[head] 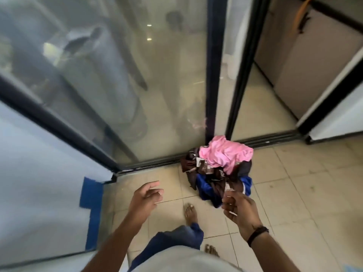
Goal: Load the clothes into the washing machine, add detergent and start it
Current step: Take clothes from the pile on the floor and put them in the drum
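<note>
A heap of clothes point(220, 169) lies on the tiled floor against the sliding door track: a pink garment point(225, 154) on top, brown and dark pieces in the middle, a blue one point(206, 189) underneath. My left hand point(145, 201) hovers above the floor to the left of the heap, fingers loosely curled and holding nothing. Over the heap's near edge is my right hand point(237, 209), fingers relaxed and half curled, empty, with a dark band on the wrist. No washing machine or detergent is in view.
A glass sliding door point(137, 85) with a dark frame stands ahead, and an open gap point(261, 107) to its right leads onto a tiled floor. A white wall point(39, 173) with blue tape is at left. My bare feet point(190, 213) stand on beige tiles.
</note>
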Demonstrator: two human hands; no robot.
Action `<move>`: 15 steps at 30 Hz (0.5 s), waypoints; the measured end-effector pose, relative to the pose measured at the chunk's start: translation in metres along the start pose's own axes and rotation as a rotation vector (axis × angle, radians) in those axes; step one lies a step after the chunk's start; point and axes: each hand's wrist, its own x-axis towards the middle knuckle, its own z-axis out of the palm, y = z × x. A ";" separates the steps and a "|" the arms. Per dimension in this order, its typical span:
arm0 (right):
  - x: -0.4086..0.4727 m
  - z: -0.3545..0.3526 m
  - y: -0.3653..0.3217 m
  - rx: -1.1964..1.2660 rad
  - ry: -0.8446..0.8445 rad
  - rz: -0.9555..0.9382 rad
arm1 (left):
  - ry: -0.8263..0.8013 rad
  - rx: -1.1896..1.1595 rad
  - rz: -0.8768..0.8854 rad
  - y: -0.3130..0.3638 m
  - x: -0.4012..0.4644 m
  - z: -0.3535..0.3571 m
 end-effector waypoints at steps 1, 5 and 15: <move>0.005 -0.006 -0.003 -0.001 0.027 0.000 | -0.033 0.003 -0.008 0.005 0.015 0.009; 0.021 -0.024 -0.020 -0.084 0.118 -0.008 | -0.122 0.062 -0.072 0.017 0.082 0.042; 0.102 -0.057 -0.005 -0.236 0.474 0.040 | -0.465 0.497 -0.048 0.012 0.209 0.138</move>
